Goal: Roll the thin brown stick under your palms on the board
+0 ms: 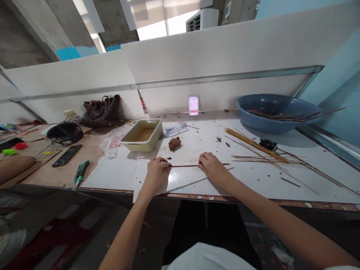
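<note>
A thin brown stick (184, 166) lies level across the white board, between my two hands. My left hand (156, 173) has its fingers closed together on the stick's left end. With fingers bent and held together, my right hand (210, 165) grips the stick further right, and its end sticks out beyond the hand. A lump of brown clay-like paste (174, 143) sits just behind the stick. Closer to the table edge, a thin grey strip (194, 182) lies at a slant, passing beneath my right wrist.
A cream tub (137, 147) of brownish liquid stands behind my left hand. Thin tan sticks (253, 143) lie to the right, near a large blue basin (274, 125). A phone (194, 105) leans on the back panel. Green-handled cutters (81, 174) and another person's arm (17, 167) are left.
</note>
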### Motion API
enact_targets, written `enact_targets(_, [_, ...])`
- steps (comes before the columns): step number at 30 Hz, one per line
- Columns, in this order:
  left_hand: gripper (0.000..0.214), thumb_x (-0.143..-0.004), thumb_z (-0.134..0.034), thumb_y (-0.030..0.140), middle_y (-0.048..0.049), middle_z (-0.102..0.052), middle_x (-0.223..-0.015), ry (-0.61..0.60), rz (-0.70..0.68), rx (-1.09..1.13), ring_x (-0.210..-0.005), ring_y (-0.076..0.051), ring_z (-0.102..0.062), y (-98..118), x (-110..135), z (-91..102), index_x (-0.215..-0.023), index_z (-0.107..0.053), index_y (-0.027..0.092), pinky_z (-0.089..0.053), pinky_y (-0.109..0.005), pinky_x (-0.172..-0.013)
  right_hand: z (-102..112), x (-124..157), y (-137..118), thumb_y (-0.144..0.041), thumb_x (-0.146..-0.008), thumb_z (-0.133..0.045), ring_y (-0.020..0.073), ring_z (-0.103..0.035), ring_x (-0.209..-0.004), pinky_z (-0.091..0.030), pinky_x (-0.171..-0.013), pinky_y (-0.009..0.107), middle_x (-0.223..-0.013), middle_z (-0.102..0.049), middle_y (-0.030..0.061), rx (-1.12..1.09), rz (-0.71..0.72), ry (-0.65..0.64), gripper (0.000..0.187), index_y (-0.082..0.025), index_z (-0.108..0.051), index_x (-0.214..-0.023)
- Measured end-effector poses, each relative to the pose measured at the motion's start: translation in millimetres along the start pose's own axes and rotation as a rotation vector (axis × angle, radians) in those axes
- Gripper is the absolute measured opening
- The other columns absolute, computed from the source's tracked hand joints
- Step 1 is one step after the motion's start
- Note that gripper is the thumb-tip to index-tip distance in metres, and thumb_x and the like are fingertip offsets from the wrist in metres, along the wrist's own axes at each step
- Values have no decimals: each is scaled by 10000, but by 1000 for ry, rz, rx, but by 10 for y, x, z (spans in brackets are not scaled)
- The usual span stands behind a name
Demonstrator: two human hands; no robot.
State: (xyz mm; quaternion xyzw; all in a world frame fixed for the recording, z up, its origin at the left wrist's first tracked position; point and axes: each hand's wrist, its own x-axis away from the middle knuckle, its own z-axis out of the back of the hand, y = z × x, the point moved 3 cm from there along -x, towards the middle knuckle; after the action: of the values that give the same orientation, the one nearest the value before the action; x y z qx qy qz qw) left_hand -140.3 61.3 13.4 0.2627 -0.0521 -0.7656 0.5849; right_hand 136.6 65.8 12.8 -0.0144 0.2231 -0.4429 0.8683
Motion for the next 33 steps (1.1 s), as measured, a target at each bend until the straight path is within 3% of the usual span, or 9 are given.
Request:
enact_targets(9, [220, -939, -670, 183, -93, -790, -1066, -6, -23, 54, -1032, -310, -661, -2, 10, -33, -948, -871, 274, -520, -485, -965, -52, 50, 15, -102, -1079, -438, 281, -601, -924, -470, -864, 405, -997, -670, 106, 30, -12, 19, 218, -215, -610, -1007])
enact_targets(24, [155, -938, -688, 230, -95, -750, -1033, 8, -43, 111, -1048, -312, -655, 166, 23, 106, -880, -829, 260, -541, -491, -986, 86, 88, 4, -77, -1061, -423, 276, -606, -927, -505, -830, 402, -1005, -659, 94, -59, -24, 24, 231, -240, -575, -996])
enact_targets(33, [146, -991, -612, 265, -98, -745, -1039, -46, -70, 179, -1046, -310, -639, 179, 24, 125, -929, -744, 255, -529, -480, -965, 132, 110, 17, -30, -1016, -448, 272, -607, -938, -516, -829, 397, -1001, -663, 83, -104, -26, -8, 249, -253, -547, -966])
